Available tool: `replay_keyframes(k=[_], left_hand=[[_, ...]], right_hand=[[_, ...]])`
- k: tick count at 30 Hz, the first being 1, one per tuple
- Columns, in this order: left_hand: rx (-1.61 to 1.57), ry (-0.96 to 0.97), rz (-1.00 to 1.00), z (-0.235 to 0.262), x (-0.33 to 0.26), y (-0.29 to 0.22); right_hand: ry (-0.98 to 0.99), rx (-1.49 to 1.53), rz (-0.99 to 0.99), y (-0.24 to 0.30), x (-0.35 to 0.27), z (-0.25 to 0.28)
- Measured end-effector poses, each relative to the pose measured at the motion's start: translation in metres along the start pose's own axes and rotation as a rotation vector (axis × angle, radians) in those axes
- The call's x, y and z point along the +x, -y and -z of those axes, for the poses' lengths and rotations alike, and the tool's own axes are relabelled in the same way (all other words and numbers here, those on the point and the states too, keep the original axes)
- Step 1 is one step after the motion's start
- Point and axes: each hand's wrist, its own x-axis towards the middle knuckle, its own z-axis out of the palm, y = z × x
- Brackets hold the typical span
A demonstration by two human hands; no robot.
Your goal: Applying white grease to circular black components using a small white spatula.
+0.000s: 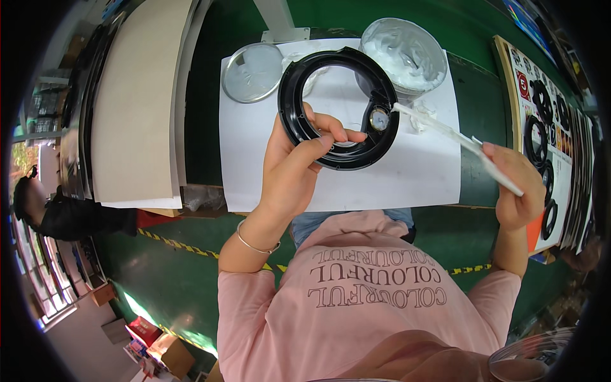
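Note:
My left hand (294,167) grips a black plastic ring (298,83) by its lower rim and holds it up over a white sheet (407,178). The ring carries a small round metal part (379,119) on its right side. My right hand (519,186) holds a thin white stick (445,130) whose paste-covered tip touches the ring just beside that metal part. A silver bracelet sits on my left wrist.
A can of white paste (407,54) stands at the back right of the sheet, its round lid (252,72) at the back left. Several black rings lie on a board (542,121) to the right. Large pale boards (137,102) lie to the left.

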Motion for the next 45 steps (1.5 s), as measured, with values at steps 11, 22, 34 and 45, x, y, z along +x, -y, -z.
replay_keyframes(k=[11,22,34,45], left_hand=[[-0.231,0.017,0.074,0.011,-0.002,-0.001],[-0.406,-0.054,0.075,0.026,-0.004,-0.001],[-0.107,-0.043,-0.082,0.016,-0.007,0.001],[-0.107,-0.063,-0.073,0.017,-0.010,-0.002]], right_hand=[[-0.400,0.081,-0.532,-0.052,-0.032,-0.020],[0.007,-0.647,0.265,-0.050,-0.059,-0.027],[-0.633,0.649,-0.822,-0.045,-0.057,-0.023],[-0.011,-0.732,0.272,-0.067,-0.021,-0.041]])
